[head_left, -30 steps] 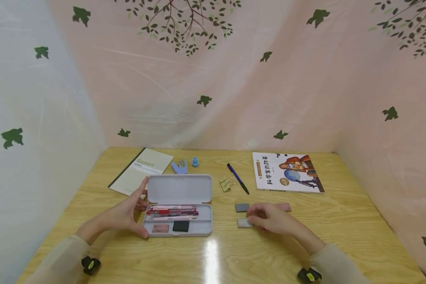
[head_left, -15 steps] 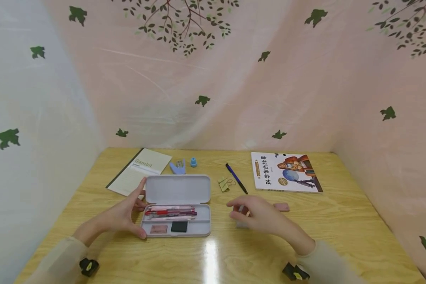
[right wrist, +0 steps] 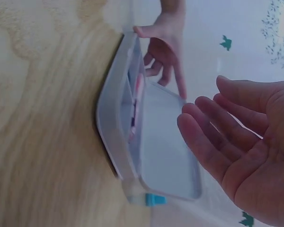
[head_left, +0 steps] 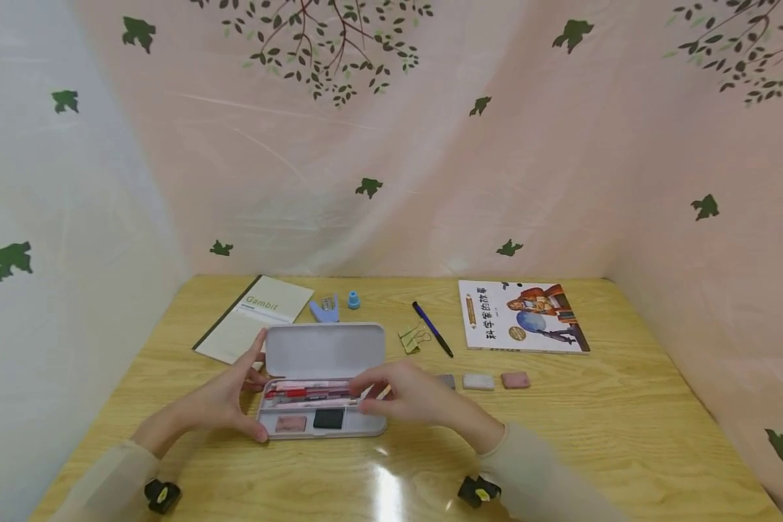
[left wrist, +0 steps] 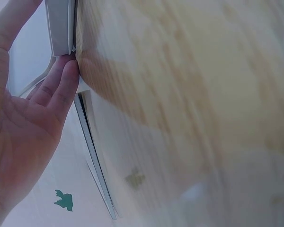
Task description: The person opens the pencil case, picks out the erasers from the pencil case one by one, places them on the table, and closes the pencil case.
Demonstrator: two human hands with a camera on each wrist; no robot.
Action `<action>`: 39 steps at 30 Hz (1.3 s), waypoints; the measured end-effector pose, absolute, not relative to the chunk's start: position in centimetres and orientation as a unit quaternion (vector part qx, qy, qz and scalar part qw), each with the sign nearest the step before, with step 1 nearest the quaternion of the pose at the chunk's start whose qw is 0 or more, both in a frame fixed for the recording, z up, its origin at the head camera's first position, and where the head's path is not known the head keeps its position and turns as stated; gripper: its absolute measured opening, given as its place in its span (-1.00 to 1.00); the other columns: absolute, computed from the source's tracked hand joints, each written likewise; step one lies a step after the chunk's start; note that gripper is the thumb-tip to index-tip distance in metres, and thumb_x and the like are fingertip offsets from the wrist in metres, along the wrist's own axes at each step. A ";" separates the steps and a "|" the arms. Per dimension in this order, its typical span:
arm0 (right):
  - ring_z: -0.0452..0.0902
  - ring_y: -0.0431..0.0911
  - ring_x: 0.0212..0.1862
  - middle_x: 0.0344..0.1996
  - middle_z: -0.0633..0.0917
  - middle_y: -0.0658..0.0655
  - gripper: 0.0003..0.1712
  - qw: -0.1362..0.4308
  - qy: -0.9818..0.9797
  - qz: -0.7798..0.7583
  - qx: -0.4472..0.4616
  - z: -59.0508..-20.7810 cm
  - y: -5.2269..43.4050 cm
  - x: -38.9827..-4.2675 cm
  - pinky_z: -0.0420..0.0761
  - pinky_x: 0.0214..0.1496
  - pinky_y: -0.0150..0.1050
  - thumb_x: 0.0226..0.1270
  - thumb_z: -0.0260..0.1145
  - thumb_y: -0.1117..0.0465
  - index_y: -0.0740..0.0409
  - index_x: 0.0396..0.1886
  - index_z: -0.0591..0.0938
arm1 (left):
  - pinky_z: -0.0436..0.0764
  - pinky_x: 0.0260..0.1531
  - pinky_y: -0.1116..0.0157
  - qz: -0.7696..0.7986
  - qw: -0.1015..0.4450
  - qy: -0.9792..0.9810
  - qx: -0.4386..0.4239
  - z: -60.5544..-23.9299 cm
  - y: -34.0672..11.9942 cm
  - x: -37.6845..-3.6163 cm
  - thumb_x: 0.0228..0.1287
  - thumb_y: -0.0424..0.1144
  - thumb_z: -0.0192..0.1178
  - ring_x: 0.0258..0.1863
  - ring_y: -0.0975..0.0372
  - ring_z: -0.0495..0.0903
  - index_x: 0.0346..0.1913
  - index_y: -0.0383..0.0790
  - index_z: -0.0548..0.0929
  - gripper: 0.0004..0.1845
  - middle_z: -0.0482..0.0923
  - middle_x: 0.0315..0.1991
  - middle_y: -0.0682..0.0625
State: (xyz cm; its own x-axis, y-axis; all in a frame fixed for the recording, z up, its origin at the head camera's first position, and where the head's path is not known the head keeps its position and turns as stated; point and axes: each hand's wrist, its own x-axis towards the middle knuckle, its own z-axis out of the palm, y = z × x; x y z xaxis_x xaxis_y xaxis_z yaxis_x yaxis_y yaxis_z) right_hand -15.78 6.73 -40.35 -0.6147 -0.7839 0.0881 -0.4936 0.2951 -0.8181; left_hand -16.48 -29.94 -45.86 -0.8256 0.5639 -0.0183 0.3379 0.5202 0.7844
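Note:
An open white pencil case (head_left: 365, 424) lies near the table's front with its lid (head_left: 325, 349) folded back. It holds red and pink pens (head_left: 309, 392), a pink eraser (head_left: 290, 423) and a black eraser (head_left: 329, 418). My left hand (head_left: 231, 397) braces the case's left end, thumb at the front corner and index finger along the lid; the left wrist view shows straight fingers (left wrist: 61, 90) touching the case edge (left wrist: 60, 28). My right hand (head_left: 401, 395) hovers over the case's right end, and the right wrist view shows its palm (right wrist: 248, 151) relaxed and empty beside the lid (right wrist: 165, 156).
To the right of the case lie a grey eraser (head_left: 446, 380), a light eraser (head_left: 478, 381) and a pink eraser (head_left: 515, 379) in a row. Behind are a blue pen (head_left: 433, 328), a binder clip (head_left: 412, 338), a picture book (head_left: 520, 317), a Gambit notebook (head_left: 254, 319) and small blue items (head_left: 329, 309).
My right hand left the light eraser in the row between the grey and pink ones, then moved left to hover over the case. The left hand stayed put.

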 end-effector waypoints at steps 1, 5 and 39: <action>0.66 -0.30 -0.09 0.03 0.74 0.20 -0.65 0.176 0.786 -0.433 -0.404 -40.6 6.2 -15.8 0.68 -0.10 -0.44 0.43 0.36 0.29 0.25 0.17 0.68 | 0.58 0.19 0.07 0.415 0.137 0.861 0.262 -45.9 -30.0 -16.5 -0.21 -0.09 0.71 0.13 -0.02 0.52 0.60 -0.10 -0.52 0.65 0.13 0.40 -0.43; 0.67 -0.26 -0.02 0.04 0.74 0.19 -0.65 0.197 0.790 -0.417 -0.404 -41.6 4.4 -15.9 0.64 -0.06 -0.51 0.42 0.37 0.31 0.29 0.16 0.68 | 0.58 0.19 0.07 0.417 0.137 0.859 0.264 -46.0 -30.0 -16.5 -0.21 -0.09 0.71 0.13 -0.02 0.52 0.60 -0.04 -0.52 0.65 0.14 0.40 -0.40; 0.57 -0.42 0.01 -0.04 0.77 -0.09 -0.68 0.197 0.823 -0.310 -0.433 -43.4 1.9 -16.1 0.50 0.14 -0.50 0.33 0.40 0.32 0.13 0.07 0.76 | 0.59 0.18 0.14 0.404 0.130 0.867 0.261 -46.0 -30.1 -16.5 -0.18 -0.07 0.70 0.10 0.03 0.53 0.61 -0.10 -0.49 0.62 0.16 0.39 -0.37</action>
